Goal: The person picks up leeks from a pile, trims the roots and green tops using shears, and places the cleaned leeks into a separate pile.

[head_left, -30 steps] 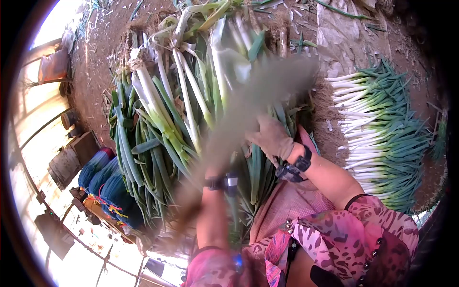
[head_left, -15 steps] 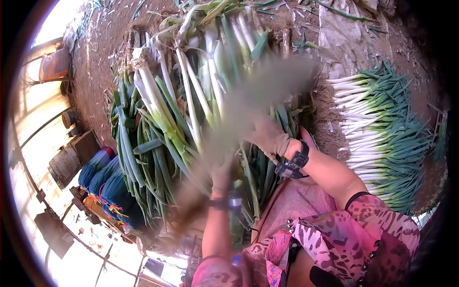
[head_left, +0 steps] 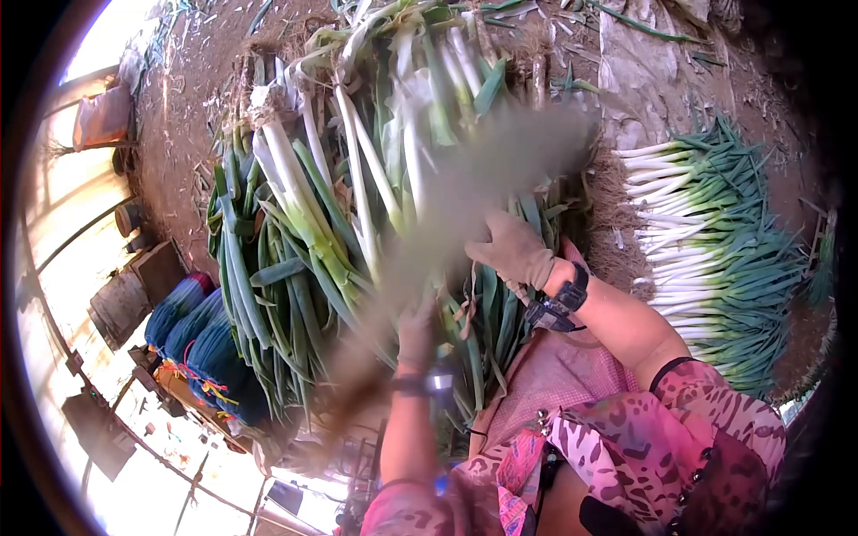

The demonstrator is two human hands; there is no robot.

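Note:
My left hand [head_left: 416, 332], in a light glove, is closed round the green part of a leek; a blurred streak across the view hides part of its fingers. A white leek shank [head_left: 412, 165] extends up from that side, partly behind the streak. My right hand [head_left: 514, 254], also gloved, hovers over the green leaves to the right. Its thumb and forefinger look parted, with the tips close to the streak and nothing plainly held. Both hands are over a heap of large leeks [head_left: 299, 192], roots towards the top and leaves towards me.
Trimmed leeks [head_left: 697, 259] lie in a neat row on the ground at right, beside a pale sheet [head_left: 643, 80]. Dark blue bundles [head_left: 214, 357] stand at left near a wooden box [head_left: 161, 272]. A pink checked cloth [head_left: 563, 375] covers my lap.
My right hand has shifted slightly right and its fingers show more clearly. The white leek shanks near the middle have moved a little. My left hand stays nearly in place.

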